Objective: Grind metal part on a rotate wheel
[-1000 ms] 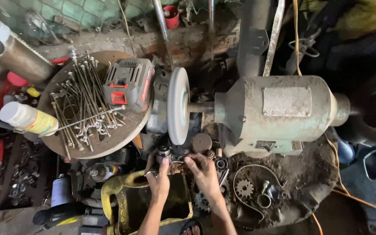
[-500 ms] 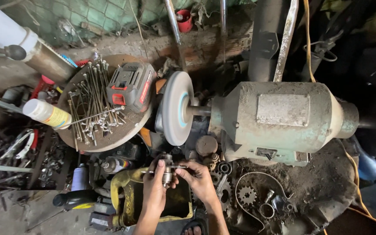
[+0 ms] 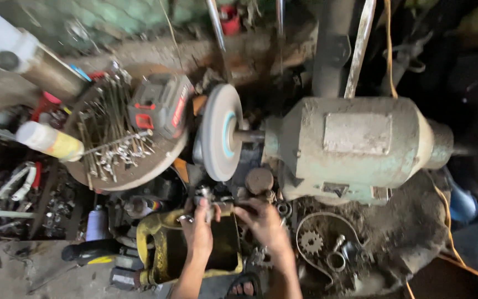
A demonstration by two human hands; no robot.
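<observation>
My left hand [image 3: 198, 228] and my right hand [image 3: 263, 222] meet just below the grinding wheel [image 3: 219, 132] of a bench grinder [image 3: 355, 147]. The left hand grips a small dark metal part [image 3: 206, 195] between thumb and fingers. The right hand's fingertips touch the same part from the right, though blur hides the exact grip. Both hands hover over a yellow open-topped container [image 3: 155, 243]. The wheel stands a short way above the part, apart from it.
A round tray [image 3: 134, 174] at left carries long metal rods and a grey-and-red battery pack [image 3: 160, 106]. A yellow-capped bottle [image 3: 51, 141] lies at its edge. A small gear [image 3: 310, 242] and rings lie on the dirty bench at right. Tools clutter the far left.
The view has shifted slightly. Both hands have stayed together under the wheel, holding the small part, with the left hand now a little higher.
</observation>
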